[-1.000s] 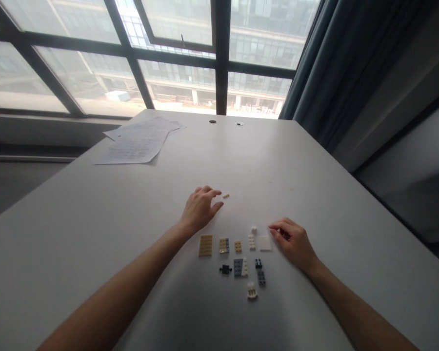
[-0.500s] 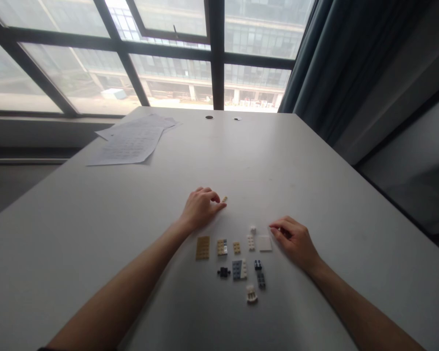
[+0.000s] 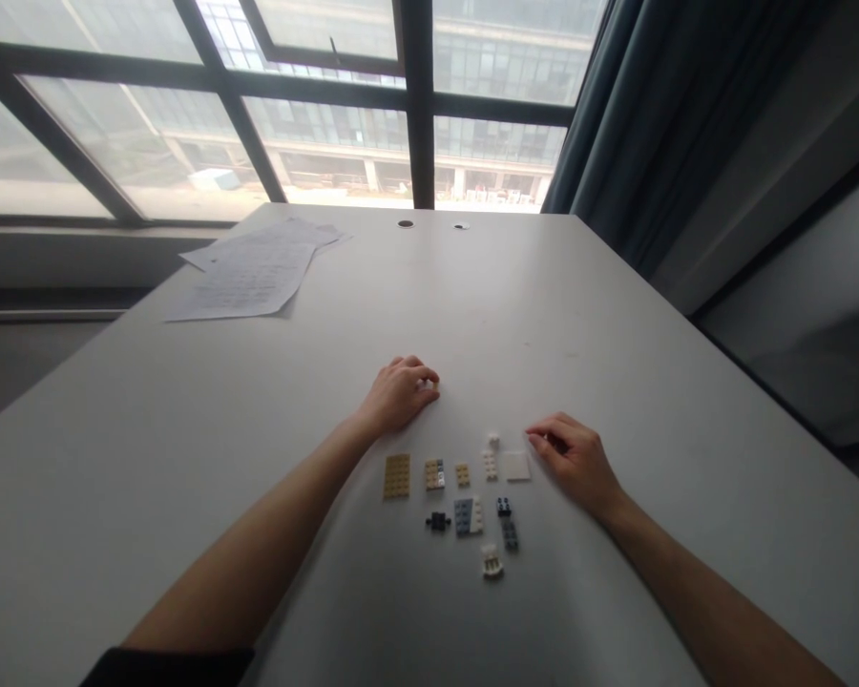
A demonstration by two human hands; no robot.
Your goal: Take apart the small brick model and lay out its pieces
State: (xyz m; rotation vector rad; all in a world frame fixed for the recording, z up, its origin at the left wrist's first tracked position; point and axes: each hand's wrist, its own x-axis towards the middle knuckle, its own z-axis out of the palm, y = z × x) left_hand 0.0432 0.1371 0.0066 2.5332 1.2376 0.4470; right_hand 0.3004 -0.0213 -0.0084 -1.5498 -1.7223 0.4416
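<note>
My left hand [image 3: 402,393] is closed on a small pale yellow toy brick [image 3: 436,385], pinched between thumb and fingers at the table surface and largely covered by them. My right hand [image 3: 571,456] rests with curled fingers, thumb near the index finger, and nothing shows in it. Close to its fingertips lie a smooth white tile [image 3: 517,466], a white studded plate [image 3: 491,465] and a small white piece [image 3: 493,440]. Between the forearms sit a tan plate [image 3: 396,475], a tan-and-grey piece [image 3: 434,474] and a smaller tan brick [image 3: 462,474].
Nearer me lie a black piece with side pins [image 3: 438,522], a grey-and-white wedge piece [image 3: 468,516], a dark blue brick [image 3: 503,507], a dark grey brick [image 3: 510,534] and a white curved piece [image 3: 492,562]. Printed papers [image 3: 250,277] cover the table's far left.
My left fingers have closed round the small pale yellow brick, which showed beyond their tips before. My right hand stays about where it was. The view has tilted slightly.
</note>
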